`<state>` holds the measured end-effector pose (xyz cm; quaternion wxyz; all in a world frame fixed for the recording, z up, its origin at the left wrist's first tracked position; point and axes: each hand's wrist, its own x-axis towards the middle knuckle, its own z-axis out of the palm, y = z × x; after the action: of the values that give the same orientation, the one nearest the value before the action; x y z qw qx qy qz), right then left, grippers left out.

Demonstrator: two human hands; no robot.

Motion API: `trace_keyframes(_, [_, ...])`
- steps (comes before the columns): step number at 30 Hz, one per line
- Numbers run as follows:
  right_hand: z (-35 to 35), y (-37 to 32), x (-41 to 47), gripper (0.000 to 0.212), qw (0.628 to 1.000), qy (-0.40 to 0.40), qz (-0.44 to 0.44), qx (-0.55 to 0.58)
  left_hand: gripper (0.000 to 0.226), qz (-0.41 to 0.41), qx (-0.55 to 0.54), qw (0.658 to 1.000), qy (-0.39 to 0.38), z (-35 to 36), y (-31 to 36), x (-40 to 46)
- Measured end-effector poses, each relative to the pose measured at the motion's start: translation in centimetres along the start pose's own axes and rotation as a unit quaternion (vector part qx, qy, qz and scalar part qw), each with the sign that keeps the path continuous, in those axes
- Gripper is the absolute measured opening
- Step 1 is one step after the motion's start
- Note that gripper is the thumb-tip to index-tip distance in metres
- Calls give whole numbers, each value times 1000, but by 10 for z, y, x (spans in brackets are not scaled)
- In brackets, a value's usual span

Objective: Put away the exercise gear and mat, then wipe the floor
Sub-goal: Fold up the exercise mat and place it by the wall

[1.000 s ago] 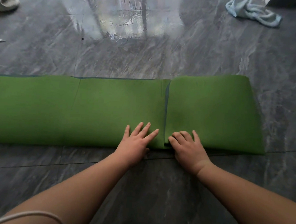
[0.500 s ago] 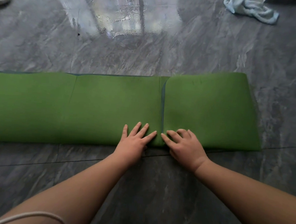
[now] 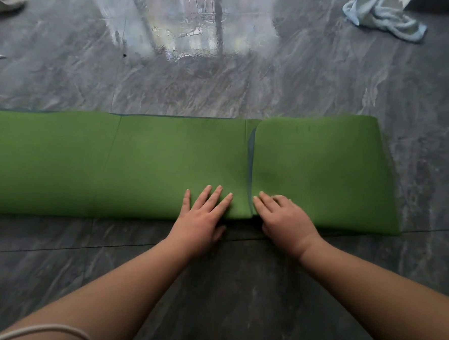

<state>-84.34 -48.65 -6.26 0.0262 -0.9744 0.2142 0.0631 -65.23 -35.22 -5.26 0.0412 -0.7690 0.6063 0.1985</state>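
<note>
A folded green mat [image 3: 165,166] lies across the grey marbled floor [image 3: 237,289], running off the left edge; left hand [image 3: 202,215] lies flat on its near edge, fingers spread; right hand [image 3: 284,220] presses beside it, fingers slightly bent; blue cloth [image 3: 385,18] lies at the far right corner.

My left hand [image 3: 202,215] and my right hand [image 3: 283,220] press flat on the near edge of the folded green foam mat [image 3: 139,164], lying on the grey marble floor [image 3: 237,289].
</note>
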Motion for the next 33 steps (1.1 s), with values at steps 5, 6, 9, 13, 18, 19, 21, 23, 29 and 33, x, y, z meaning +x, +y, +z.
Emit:
trace_keyframes(5, [-49, 0, -4, 57, 986, 110, 75, 99, 85, -28, -40, 996, 81, -36, 10, 1])
trace_keyframes(6, [-60, 2, -3, 57, 979, 139, 82, 123, 86, -31, -67, 993, 90, -47, 15, 3])
trace_keyframes(9, [-92, 12, 3, 53, 948, 236, 89, 196, 86, -27, -161, 974, 154, -81, 33, 9])
trace_keyframes(13, [-137, 18, 1, 51, 879, 340, 130, 308, 83, 11, -293, 936, 195, -125, 64, 17])
trace_keyframes(18, [-178, 10, -3, 48, 792, 401, 190, 419, 70, 87, -454, 846, 265, -156, 103, 25])
trace_keyframes(19, [-181, 9, -4, 47, 778, 413, 194, 432, 66, 99, -487, 824, 272, -159, 111, 25])
trace_keyframes(21, [-185, 5, -4, 45, 763, 426, 199, 444, 58, 114, -546, 785, 270, -161, 125, 23])
trace_keyframes(23, [-183, 3, -4, 46, 746, 435, 191, 466, 57, 118, -573, 771, 251, -156, 132, 22])
trace_keyframes(29, [-168, -10, 4, 68, 710, 379, 175, 568, 57, 151, -569, 784, 197, -136, 105, 22])
trace_keyframes(33, [-173, -30, 18, 67, 749, 364, 183, 522, 69, 172, -401, 878, 198, -139, 56, 9])
